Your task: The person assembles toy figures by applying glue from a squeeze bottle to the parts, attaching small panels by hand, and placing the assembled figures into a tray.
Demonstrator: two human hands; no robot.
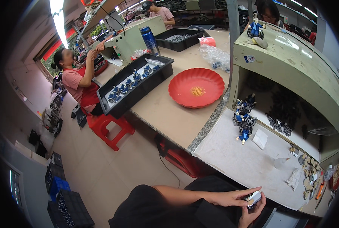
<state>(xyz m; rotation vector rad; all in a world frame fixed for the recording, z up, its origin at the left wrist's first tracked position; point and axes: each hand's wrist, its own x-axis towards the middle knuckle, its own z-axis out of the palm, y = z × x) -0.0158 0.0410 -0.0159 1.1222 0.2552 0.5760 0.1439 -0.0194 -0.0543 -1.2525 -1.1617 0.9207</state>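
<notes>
Low at the right, over my lap by the worktop's front edge, my left hand (230, 198) and my right hand (252, 215) are closed around one small piece (255, 197). It is pale grey with tan and dark parts; its exact kind does not show. My left fingers reach over it from the left, while the right hand grips it from below and the right. Beyond them, on the white-covered worktop (230, 142), stand several small blue-and-black figures (245, 119) with wheels. A white packet (260, 139) and a small translucent bottle (280, 162) lie nearby.
A green hooded booth (287, 53) rises over the worktop, with dark parts (279, 124) inside. Tan pieces (310, 174) and an orange-handled tool (320, 190) lie at right. A red dish (196, 88) and a black tray (139, 91) of figures occupy the left table; co-workers sit beyond.
</notes>
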